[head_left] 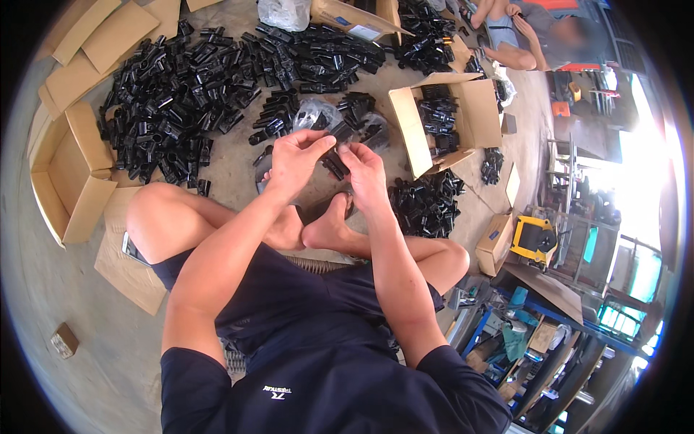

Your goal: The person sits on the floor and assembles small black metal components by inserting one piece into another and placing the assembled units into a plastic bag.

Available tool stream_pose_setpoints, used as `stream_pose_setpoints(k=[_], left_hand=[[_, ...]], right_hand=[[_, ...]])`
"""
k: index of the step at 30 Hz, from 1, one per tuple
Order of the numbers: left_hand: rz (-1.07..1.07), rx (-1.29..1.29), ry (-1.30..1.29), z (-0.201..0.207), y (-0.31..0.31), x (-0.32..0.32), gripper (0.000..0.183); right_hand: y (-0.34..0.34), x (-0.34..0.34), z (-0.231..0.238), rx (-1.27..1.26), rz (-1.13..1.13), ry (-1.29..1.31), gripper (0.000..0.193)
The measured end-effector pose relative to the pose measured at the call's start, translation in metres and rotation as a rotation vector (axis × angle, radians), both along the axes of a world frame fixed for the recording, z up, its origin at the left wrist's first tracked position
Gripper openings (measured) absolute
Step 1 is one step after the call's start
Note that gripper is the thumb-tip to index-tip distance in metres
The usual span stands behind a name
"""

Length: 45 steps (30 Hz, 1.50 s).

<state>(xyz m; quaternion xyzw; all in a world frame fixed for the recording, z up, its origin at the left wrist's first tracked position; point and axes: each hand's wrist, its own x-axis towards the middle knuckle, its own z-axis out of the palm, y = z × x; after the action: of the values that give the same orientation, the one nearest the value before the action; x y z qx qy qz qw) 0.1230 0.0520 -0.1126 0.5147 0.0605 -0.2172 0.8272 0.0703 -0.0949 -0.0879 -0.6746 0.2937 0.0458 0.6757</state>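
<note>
I sit cross-legged on a concrete floor. My left hand (295, 158) and my right hand (363, 173) meet in front of me and both grip one small black plastic part (334, 163) between the fingertips. Just beyond my hands lies a clear plastic bag (312, 113) with more black parts on and around it. A big heap of the same black parts (181, 94) spreads over the floor to my far left. A smaller pile of black parts (426, 206) lies right of my bare feet (329, 230).
An open cardboard box (473, 108) with black parts stands to the far right; another empty open box (72, 173) lies at left among flat cardboard sheets. A phone (134, 249) lies by my left knee. Another person (520, 36) sits far back right. A yellow-black tool (533, 239) sits at right.
</note>
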Motion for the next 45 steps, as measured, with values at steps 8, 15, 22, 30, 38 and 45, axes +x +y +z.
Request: stream_pose_setpoints(k=[8,15,22,30,38,45], left_hand=[[-0.01,-0.035,0.014,0.001,0.001,0.001,0.024],[-0.024,0.079,-0.004,-0.016,0.001,0.002,0.029],[-0.328,0.249,-0.061,-0.022,-0.011,-0.007,0.046],[-0.448,0.322,-0.113,-0.017,-0.003,0.004,0.04],[0.127,0.196,-0.136,-0.015,0.023,0.047,0.028],[0.329,0.039,-0.084,-0.009,0.047,0.063,0.023]], right_hand=[[0.003,-0.001,0.004,0.103,0.004,-0.025,0.027],[0.014,-0.003,-0.002,0.06,-0.009,-0.081,0.03],[-0.061,-0.046,-0.013,-0.602,0.295,0.099,0.034],[-0.255,-0.141,0.0,-1.384,0.645,0.762,0.03],[-0.233,-0.117,0.028,-1.276,0.556,0.671,0.042],[-0.088,-0.027,-0.045,-1.058,0.802,0.329,0.039]])
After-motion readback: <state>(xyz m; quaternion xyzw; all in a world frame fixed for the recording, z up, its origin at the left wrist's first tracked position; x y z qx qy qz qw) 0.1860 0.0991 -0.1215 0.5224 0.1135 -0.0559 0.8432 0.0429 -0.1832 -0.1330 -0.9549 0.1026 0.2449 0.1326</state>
